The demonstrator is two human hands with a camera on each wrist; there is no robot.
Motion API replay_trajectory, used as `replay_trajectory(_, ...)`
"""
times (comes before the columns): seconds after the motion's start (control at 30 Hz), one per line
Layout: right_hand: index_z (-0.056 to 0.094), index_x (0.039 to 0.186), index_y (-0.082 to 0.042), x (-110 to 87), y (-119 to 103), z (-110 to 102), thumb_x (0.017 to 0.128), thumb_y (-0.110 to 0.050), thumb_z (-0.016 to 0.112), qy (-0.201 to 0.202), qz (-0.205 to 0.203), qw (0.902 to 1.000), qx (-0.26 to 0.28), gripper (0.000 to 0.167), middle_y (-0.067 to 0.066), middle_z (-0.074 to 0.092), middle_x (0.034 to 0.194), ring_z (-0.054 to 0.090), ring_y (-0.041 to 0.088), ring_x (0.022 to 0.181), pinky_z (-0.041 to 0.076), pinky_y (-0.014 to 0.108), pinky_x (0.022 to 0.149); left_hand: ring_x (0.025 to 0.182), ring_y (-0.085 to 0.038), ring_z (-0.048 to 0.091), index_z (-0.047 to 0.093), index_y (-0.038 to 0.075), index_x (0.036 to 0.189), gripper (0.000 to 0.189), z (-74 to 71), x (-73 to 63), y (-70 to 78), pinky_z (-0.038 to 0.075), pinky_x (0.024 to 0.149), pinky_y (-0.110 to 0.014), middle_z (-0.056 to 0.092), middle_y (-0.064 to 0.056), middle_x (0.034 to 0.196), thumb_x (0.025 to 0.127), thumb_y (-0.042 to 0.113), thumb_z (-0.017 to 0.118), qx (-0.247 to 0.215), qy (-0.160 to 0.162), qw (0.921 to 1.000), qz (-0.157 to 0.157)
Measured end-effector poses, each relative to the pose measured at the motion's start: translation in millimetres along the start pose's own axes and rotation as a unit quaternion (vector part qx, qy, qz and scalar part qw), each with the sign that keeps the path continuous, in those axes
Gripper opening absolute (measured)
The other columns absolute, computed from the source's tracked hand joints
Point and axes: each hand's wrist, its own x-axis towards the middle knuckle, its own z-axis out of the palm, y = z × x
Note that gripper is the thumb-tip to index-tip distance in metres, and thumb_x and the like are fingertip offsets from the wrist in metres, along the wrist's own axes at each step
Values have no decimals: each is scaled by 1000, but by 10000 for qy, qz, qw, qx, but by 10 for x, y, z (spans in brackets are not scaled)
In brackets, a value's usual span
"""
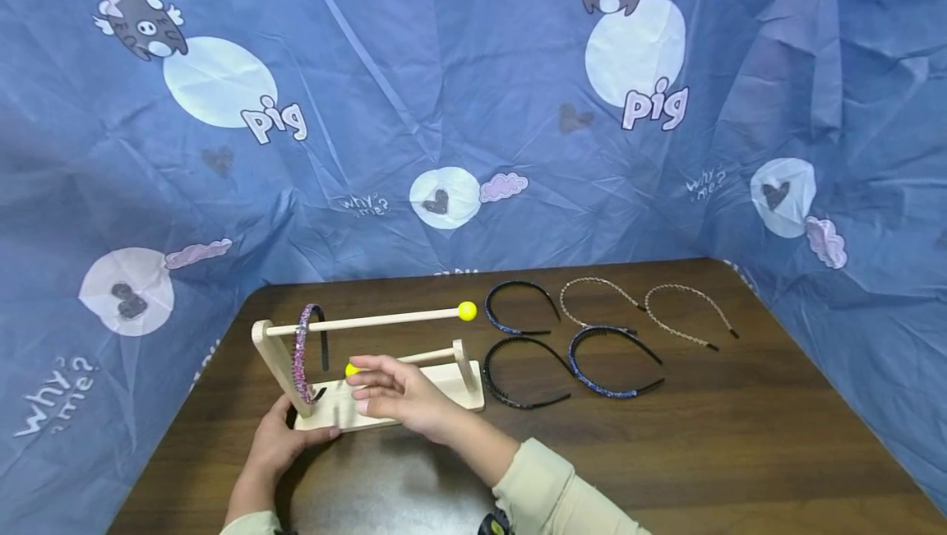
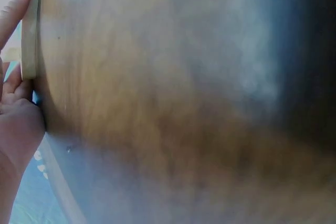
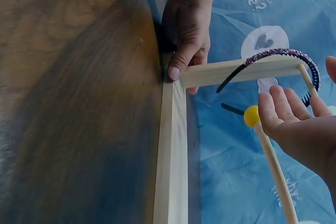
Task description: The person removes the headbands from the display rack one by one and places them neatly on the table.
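A pale wooden stand (image 1: 460, 394) with two rods tipped by yellow balls is on the table. A pink-purple glittery headband (image 1: 299, 354) hangs over the upper rod, close to its left upright; the right wrist view shows the headband (image 3: 273, 53) with its toothed inside. My left hand (image 1: 277, 443) grips the left end of the base, thumb along its front edge, as the right wrist view of that hand (image 3: 190, 40) also shows. Beside the lower rod's yellow ball (image 3: 252, 116) is my right hand (image 3: 310, 135), fingers loosely extended and holding nothing.
On the table right of the stand lie several headbands: a black one (image 1: 525, 405), a blue one (image 1: 602, 391), a dark blue one (image 1: 506, 328) and two beige braided ones, one (image 1: 684, 338) farthest right. A blue printed cloth (image 1: 473, 108) hangs around the table's back and sides.
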Motion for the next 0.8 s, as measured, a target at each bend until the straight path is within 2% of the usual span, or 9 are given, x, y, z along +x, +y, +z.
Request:
replay_trajectory(0.27, 33, 139, 3, 205, 0, 143, 85, 9, 55, -194, -21, 9998, -4, 59, 21, 45, 135, 49, 18, 116, 40, 25, 95, 120, -38, 35, 38, -1, 133, 87, -15, -27, 38, 24, 101, -51, 41, -30, 132, 63, 15, 86, -25, -107, 9999, 5)
replay_trajectory(0.5, 21, 146, -6, 328, -7, 272, 84, 5, 57, -175, 343, 9991, 176, 73, 15, 40, 140, 41, 24, 125, 38, 26, 95, 119, -38, 36, 35, -2, 136, 88, -47, -42, 35, 27, 100, -50, 40, -30, 132, 65, 16, 85, -17, -118, 9999, 20)
replay_trajectory(0.67, 20, 146, -6, 368, -5, 324, 84, 5, 56, -185, 382, 9980, 461, 73, 16, 49, 132, 47, 20, 120, 38, 25, 94, 118, -37, 37, 35, -2, 136, 87, -37, -40, 35, 28, 99, -49, 40, -29, 133, 66, 14, 84, -62, -103, 9999, 63)
replay_trajectory(0.8, 28, 142, -4, 350, -21, 336, 82, 7, 56, 12, 244, 9987, 449, 67, 19, 56, 121, 54, 17, 109, 40, 24, 91, 115, -35, 39, 38, -2, 134, 85, -22, -36, 38, 29, 98, -47, 42, -28, 131, 65, 13, 85, -176, -81, 9998, 70)
